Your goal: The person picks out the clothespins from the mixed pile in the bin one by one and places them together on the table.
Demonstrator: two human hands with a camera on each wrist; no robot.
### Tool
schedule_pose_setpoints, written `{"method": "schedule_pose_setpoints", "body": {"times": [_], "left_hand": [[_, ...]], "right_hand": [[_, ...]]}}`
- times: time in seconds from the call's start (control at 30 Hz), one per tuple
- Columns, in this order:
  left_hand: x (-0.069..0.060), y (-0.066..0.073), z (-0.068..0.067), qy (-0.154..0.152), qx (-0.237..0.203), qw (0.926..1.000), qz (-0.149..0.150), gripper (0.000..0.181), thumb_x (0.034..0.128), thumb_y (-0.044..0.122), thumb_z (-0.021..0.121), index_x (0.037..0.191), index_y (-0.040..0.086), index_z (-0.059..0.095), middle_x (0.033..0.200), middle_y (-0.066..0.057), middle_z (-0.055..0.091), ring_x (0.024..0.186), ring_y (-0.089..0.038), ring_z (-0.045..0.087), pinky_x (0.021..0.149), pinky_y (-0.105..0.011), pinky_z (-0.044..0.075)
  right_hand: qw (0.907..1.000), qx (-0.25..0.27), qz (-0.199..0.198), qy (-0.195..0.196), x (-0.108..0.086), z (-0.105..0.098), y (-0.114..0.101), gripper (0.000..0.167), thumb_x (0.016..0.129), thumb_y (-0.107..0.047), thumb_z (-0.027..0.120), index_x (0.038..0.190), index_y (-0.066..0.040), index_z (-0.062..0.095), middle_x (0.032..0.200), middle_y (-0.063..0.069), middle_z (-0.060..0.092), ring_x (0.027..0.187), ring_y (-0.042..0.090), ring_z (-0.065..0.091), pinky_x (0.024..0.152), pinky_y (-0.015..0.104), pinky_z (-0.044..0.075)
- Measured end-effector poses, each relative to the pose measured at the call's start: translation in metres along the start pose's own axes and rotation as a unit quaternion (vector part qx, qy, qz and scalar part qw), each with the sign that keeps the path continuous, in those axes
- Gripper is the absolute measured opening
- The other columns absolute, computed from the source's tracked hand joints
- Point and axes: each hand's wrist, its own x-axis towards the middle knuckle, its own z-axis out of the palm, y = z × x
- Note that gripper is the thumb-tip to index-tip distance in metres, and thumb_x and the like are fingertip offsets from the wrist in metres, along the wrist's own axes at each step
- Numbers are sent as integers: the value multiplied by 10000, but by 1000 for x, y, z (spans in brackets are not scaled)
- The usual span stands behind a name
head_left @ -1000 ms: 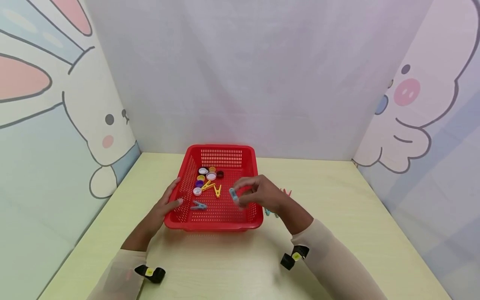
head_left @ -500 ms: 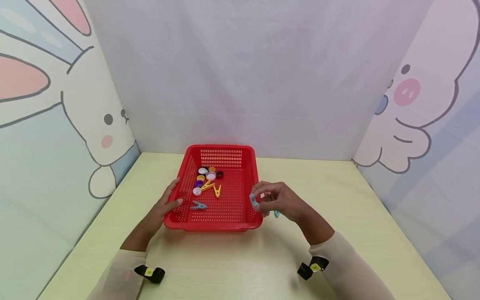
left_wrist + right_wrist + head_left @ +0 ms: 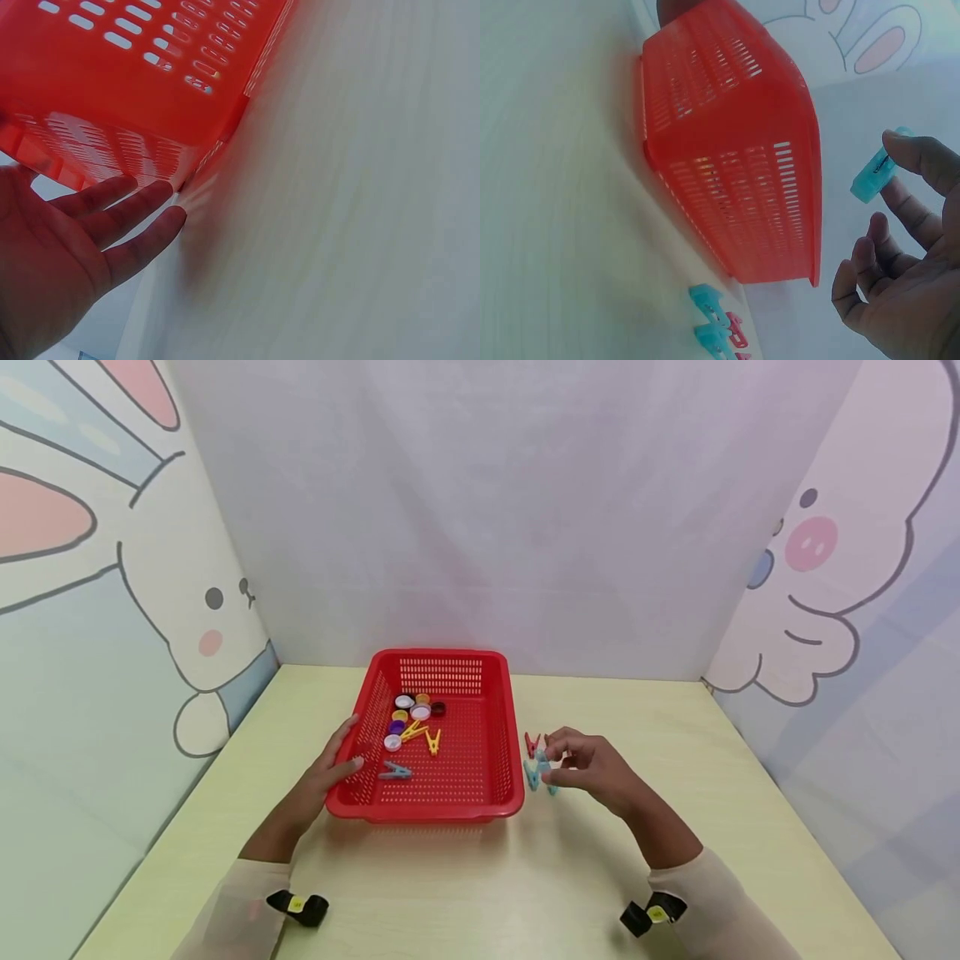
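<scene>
My right hand (image 3: 592, 770) pinches a light blue clothespin (image 3: 879, 169) between thumb and index finger, held above the table to the right of the red basket (image 3: 442, 814). Below and beside that hand lie other blue clothespins (image 3: 532, 775) and red ones (image 3: 532, 744). With fingers fairly straight, my left hand (image 3: 318, 783) rests on the basket's left side, thumb over the rim; the left wrist view shows its fingers (image 3: 127, 214) along the outer wall. Inside the basket are yellow clothespins (image 3: 433, 742) and one blue clothespin (image 3: 396, 770).
Several bottle caps (image 3: 420, 712), white, yellow, purple and dark, sit in the basket's back left part. A grey-white curtain (image 3: 480, 527) stands behind the pale wooden table (image 3: 675, 743), with cartoon-printed panels at both sides.
My right hand has moved right with the blue clothespin, from over the basket to over the clothespins on the table. My left hand has stayed at the rim.
</scene>
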Motion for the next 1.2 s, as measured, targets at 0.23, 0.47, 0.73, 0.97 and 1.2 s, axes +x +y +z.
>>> {"method": "schedule_pose_setpoints", "body": {"times": [0.23, 0.47, 0.73, 0.97, 1.2], "left_hand": [[0, 1, 0, 2, 28, 10000, 20, 970, 1047, 207, 644, 1766, 352, 9, 1743, -219, 256, 1496, -515, 450, 959, -399, 674], [-1, 1, 0, -23, 15, 10000, 34, 955, 1057, 210, 628, 1766, 347, 4, 1744, -224, 252, 1497, -523, 448, 962, -394, 672], [-1, 1, 1, -14, 16, 10000, 89, 955, 1056, 204, 630, 1767, 341, 8, 1751, -224, 239, 1510, -530, 428, 965, -403, 672], [-2, 2, 1, -22, -7, 10000, 76, 961, 1053, 190, 630, 1768, 333, 4, 1751, -229, 234, 1510, -537, 426, 961, -404, 673], [-2, 3, 2, 5, 39, 10000, 57, 953, 1057, 197, 627, 1768, 331, 6, 1750, -228, 235, 1509, -530, 427, 963, -395, 672]], "right_hand": [[9966, -463, 412, 541, -9, -9, 5, 110, 965, -98, 807, 984, -25, 727, 1171, 98, 640, 1130, 212, 590, 833, 270, 575], [9862, -1000, 796, 1055, -10, -10, 5, 181, 957, -172, 832, 924, -58, 696, 1218, 131, 654, 1144, 231, 578, 830, 273, 566], [9625, -1617, 1223, 1802, -9, -1, 12, 225, 934, -215, 855, 888, -79, 681, 1241, 119, 634, 1251, 290, 568, 941, 368, 502], [9435, -1936, 1436, 2274, -6, 3, 26, 250, 926, -196, 849, 846, -25, 685, 1263, 216, 610, 1333, 410, 519, 1062, 588, 511], [9251, -2201, 1853, 2478, -5, 4, 38, 301, 927, -270, 833, 816, -25, 697, 1301, 220, 594, 1334, 432, 479, 921, 559, 546]]}}
